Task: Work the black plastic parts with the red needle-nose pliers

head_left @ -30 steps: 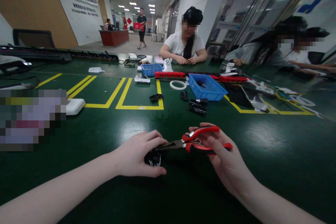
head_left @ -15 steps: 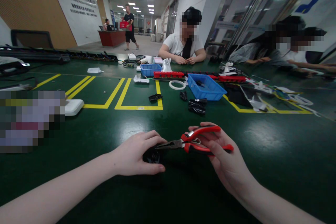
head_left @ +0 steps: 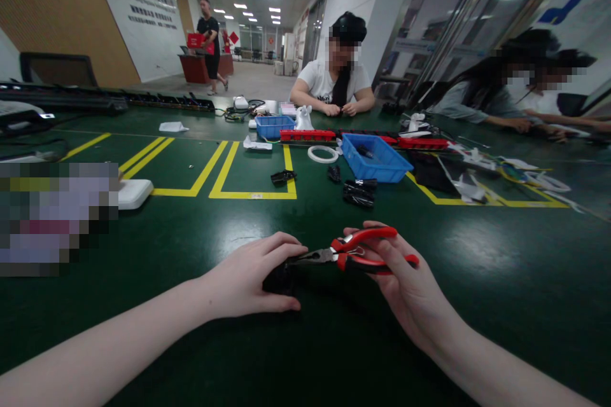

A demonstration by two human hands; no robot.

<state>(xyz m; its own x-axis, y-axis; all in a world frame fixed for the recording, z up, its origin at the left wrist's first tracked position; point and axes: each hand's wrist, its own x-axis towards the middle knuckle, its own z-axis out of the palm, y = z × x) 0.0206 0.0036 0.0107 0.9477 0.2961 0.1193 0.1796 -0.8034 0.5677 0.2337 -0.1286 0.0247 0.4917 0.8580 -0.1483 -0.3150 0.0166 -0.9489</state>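
My right hand [head_left: 398,267] is wrapped round the red-and-black handles of a pair of needle-nose pliers [head_left: 356,257]. Their jaws point left and reach the top of a small black part [head_left: 280,280]. My left hand [head_left: 258,276] curls round that part from the left, thumb below and fingers above. Most of the black part is hidden by the hand, so its kind cannot be told. The plier tips lie close to my left fingertips.
Beyond my hands lie black wrapped pieces [head_left: 359,194], a white tape ring [head_left: 323,154] and a blue bin [head_left: 375,159]. A white box [head_left: 134,194] sits left on the green table [head_left: 191,356]. Across it a person [head_left: 331,82] sits; other people are at right.
The pliers' handles have come closer together and shifted slightly left. My left fingers reach a little further over the black part. In the background a walking person has moved left.
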